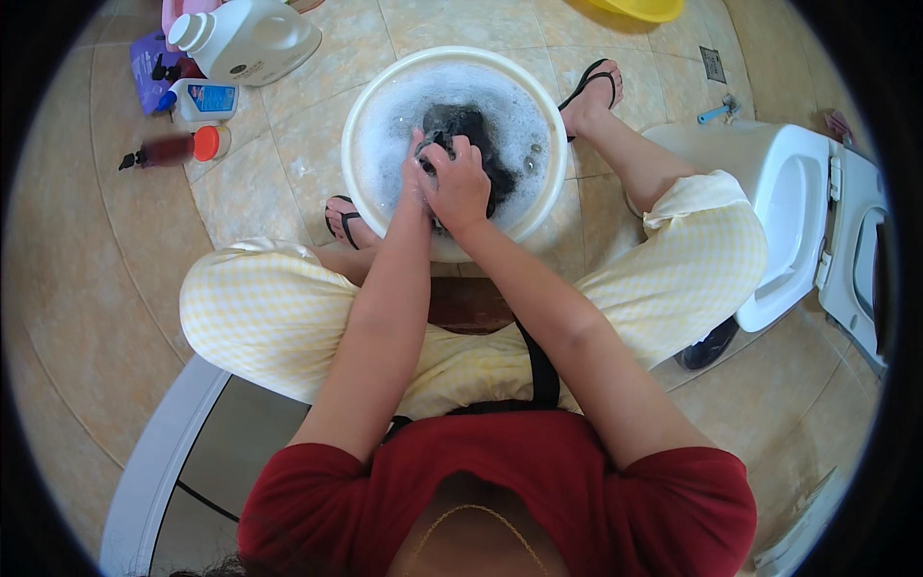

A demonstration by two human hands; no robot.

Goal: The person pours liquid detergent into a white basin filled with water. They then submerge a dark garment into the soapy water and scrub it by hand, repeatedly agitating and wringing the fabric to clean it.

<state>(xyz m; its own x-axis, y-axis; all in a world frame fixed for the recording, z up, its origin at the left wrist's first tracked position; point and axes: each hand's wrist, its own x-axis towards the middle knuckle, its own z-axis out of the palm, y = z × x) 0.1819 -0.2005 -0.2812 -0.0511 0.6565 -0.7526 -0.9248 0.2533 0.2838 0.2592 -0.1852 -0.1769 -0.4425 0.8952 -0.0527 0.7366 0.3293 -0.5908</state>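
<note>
A round white basin (551, 192) full of sudsy water stands on the floor between my feet. Dark wet cloth (478, 133) lies bunched in the foam, part of it under the suds. My right hand (458, 188) has its fingers curled round a fold of this cloth, above the water. Pressed close beside it, my left hand (416, 175) grips the same fold from the left, its fingers partly hidden. White foam (385, 111) surrounds the cloth, with larger bubbles at the right.
At the upper left are a large white jug (252, 43), a blue-labelled bottle (206, 100), a dark red pump bottle (166, 151) and an orange-lidded jar (209, 144). A yellow basin (642, 8) is at the far edge. The toilet (784, 221) stands right, near a blue-handled tool (713, 113).
</note>
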